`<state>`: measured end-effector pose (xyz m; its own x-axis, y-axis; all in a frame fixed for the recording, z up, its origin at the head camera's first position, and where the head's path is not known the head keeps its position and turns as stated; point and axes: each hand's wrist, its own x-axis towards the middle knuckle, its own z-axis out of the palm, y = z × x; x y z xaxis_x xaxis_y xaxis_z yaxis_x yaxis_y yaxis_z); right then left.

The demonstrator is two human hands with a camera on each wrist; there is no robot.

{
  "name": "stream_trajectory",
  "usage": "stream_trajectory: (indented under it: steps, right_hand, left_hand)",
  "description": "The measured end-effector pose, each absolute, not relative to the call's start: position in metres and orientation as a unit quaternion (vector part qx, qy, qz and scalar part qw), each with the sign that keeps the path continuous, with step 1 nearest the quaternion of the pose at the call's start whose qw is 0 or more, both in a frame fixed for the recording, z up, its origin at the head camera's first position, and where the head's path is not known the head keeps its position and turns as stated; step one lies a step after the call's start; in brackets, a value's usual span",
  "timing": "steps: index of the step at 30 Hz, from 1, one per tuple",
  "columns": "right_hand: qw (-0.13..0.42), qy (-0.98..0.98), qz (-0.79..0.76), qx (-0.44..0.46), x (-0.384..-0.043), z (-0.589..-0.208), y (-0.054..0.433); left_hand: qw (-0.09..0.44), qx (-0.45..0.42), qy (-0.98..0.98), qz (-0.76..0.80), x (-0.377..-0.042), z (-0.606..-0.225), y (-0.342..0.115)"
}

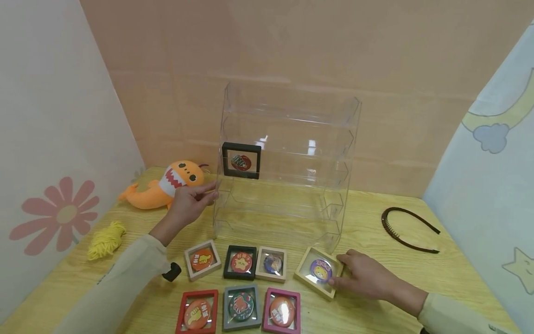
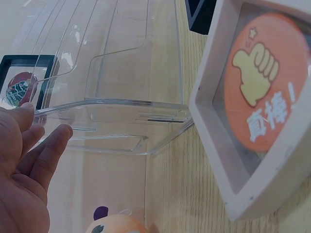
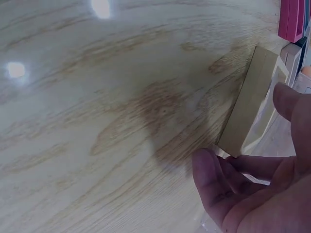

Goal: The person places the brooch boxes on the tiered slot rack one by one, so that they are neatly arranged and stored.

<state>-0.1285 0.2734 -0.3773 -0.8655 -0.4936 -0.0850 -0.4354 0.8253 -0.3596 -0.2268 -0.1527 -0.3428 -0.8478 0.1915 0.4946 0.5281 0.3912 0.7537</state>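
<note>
A clear plastic display rack point(image 1: 288, 208) with several tiers stands at the back of the table. At its left side edge, my left hand point(image 1: 189, 204) pinches the panel between thumb and fingers. My right hand point(image 1: 363, 276) holds a light wooden-coloured display frame point(image 1: 306, 271) by its right corner, thumb over the face and fingers at the side. Inside that frame is a round purple badge with a yellow animal face. One black frame point(image 1: 242, 175) with a red and green badge stands on the rack's left side.
In front of the rack lie more badge frames: beige point(image 1: 188, 265), black point(image 1: 228, 276), beige point(image 1: 271, 278), red point(image 1: 179, 320), grey point(image 1: 227, 320) and pink point(image 1: 297, 320). An orange shark plush point(image 1: 146, 198) and yellow yarn point(image 1: 106, 240) lie left, a brown headband point(image 1: 387, 222) right.
</note>
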Motion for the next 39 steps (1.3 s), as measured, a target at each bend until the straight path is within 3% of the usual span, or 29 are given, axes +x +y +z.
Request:
stream_trajectory:
  steps: [16, 39]
  right_hand:
    - [0.061, 0.953, -0.191, -0.227, -0.1282, -0.3802, 0.2731]
    - [0.088, 0.945, -0.227, -0.218, -0.1308, -0.3814, 0.2733]
  left_hand:
    - [0.175, -0.234, -0.809, -0.510, -0.2186, -0.3330, -0.1497]
    - [0.170, -0.222, -0.814, -0.509, -0.2150, -0.3325, -0.1518]
